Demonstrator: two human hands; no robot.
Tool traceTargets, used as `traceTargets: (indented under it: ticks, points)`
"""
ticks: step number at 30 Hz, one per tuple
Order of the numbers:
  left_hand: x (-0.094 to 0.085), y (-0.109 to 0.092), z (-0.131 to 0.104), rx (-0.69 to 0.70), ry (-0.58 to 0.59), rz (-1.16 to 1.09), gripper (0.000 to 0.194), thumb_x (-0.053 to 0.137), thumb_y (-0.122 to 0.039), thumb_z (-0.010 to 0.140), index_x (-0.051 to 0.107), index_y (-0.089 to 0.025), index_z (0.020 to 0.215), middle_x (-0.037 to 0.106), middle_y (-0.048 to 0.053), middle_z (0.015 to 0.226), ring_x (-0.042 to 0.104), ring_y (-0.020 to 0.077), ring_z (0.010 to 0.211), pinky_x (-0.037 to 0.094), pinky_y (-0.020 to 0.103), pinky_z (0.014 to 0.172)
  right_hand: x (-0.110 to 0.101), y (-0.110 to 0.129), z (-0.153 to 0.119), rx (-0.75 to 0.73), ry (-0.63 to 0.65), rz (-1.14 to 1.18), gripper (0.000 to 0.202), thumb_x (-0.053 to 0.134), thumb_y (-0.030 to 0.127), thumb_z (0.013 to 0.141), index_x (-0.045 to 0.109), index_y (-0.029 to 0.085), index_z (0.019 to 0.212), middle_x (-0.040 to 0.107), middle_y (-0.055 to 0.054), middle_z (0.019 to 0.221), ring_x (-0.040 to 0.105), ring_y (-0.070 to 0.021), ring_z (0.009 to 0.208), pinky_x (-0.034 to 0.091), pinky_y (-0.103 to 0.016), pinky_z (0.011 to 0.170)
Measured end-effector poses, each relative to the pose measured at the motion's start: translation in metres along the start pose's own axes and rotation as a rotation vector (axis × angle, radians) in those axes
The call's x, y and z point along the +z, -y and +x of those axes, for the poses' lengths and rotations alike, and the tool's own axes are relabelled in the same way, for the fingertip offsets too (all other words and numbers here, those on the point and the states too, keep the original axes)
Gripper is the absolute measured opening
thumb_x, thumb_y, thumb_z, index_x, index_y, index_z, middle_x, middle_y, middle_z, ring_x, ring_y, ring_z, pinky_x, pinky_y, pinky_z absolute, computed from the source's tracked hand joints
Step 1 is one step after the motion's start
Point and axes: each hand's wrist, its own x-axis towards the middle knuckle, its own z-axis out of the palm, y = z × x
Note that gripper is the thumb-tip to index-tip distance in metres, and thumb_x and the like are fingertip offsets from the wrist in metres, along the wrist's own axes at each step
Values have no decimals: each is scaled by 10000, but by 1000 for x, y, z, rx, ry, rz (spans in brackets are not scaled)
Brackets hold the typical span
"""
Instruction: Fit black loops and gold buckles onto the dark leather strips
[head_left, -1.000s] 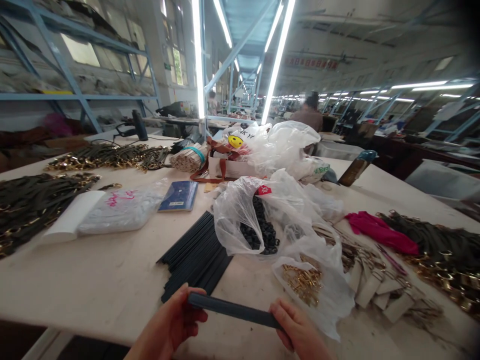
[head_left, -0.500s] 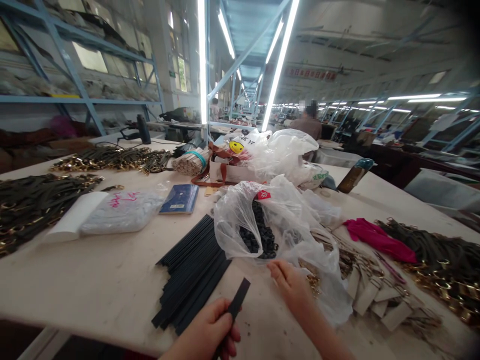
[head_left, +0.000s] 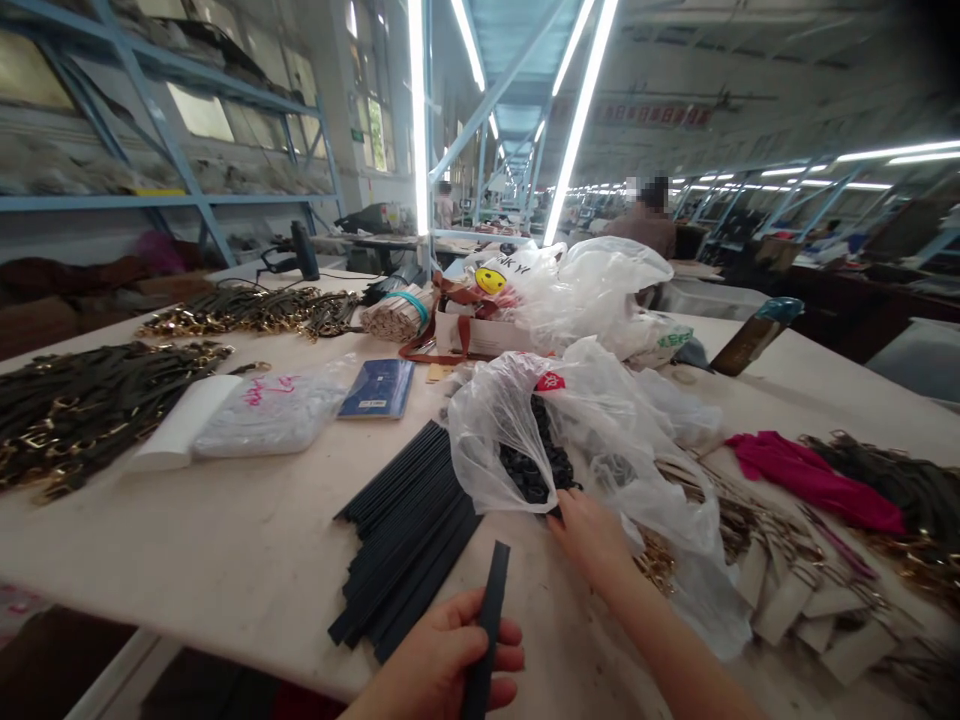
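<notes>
My left hand (head_left: 465, 650) is closed around a flat black strap (head_left: 495, 590), its free end pointing up between thumb and fingers. My right hand (head_left: 592, 535) is at the mouth of a clear plastic bag (head_left: 487, 420) holding many small black loops (head_left: 536, 465). Its fingers are curled at the bag's lower edge against something dark, and the fingertips are partly hidden. Just left of the bag lies a stack of long black strips (head_left: 405, 540), spread side by side on the pale table (head_left: 247, 560).
Blue booklet (head_left: 377, 388) and a wrapped packet (head_left: 270, 415) lie to the left, near dark straps with gold clasps (head_left: 90, 400). On the right are a magenta cloth (head_left: 814, 480), beige tags (head_left: 787, 600) and a bottle (head_left: 757, 335). White bags (head_left: 600, 290) stand behind.
My right hand has moved forward to the bag's mouth and now touches the black loops' edge. The left hand still holds the strap, now more upright. The view has shifted slightly.
</notes>
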Motion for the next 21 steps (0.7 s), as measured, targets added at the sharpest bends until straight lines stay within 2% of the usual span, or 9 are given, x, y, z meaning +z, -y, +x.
traceTargets:
  ticks: [7, 10, 15, 18, 20, 21]
  points:
    - [-3, 1, -6, -14, 13, -26, 267, 496, -58, 706, 552, -102, 964, 591, 60, 832, 567, 95, 646, 467, 191, 555, 2, 5, 0, 2, -13, 34, 101, 531, 244, 778, 608, 182, 796, 626, -74, 786, 611, -233, 719, 392, -311, 600]
    - [-9, 4, -9, -6, 16, -26, 274, 493, -60, 710, 541, -101, 976, 588, 57, 820, 563, 95, 641, 463, 193, 555, -1, 4, -2, 16, -70, 105, 110, 522, 234, 772, 611, 180, 808, 622, -84, 846, 605, -232, 751, 402, -311, 619]
    - [-13, 9, -9, -36, 66, -79, 346, 504, -60, 697, 493, -114, 1038, 571, 25, 764, 554, 91, 612, 448, 204, 558, -6, 2, -6, 68, -205, 291, 220, 492, 229, 778, 580, 153, 965, 623, -93, 953, 591, -212, 832, 431, -315, 734]
    - [-11, 1, -15, 47, 48, -93, 348, 528, -116, 707, 493, -138, 1052, 522, -30, 661, 502, 68, 517, 402, 187, 500, -20, 5, -15, 137, -261, 408, 281, 485, 305, 788, 545, 118, 989, 635, -72, 786, 595, -186, 664, 466, -308, 629]
    - [-15, -10, -31, 182, 4, -59, 303, 573, -210, 727, 523, -154, 1021, 471, -60, 589, 431, 46, 445, 344, 168, 446, -37, 7, -30, 144, -289, 525, 317, 464, 366, 809, 525, 130, 1012, 627, -41, 725, 581, -155, 592, 474, -276, 563]
    - [-20, -14, -43, 267, -23, -32, 298, 602, -270, 728, 540, -160, 998, 453, -67, 563, 403, 41, 424, 319, 166, 425, -46, 6, -39, 135, -338, 628, 331, 460, 378, 819, 516, 138, 1040, 635, -53, 775, 591, -153, 634, 483, -273, 580]
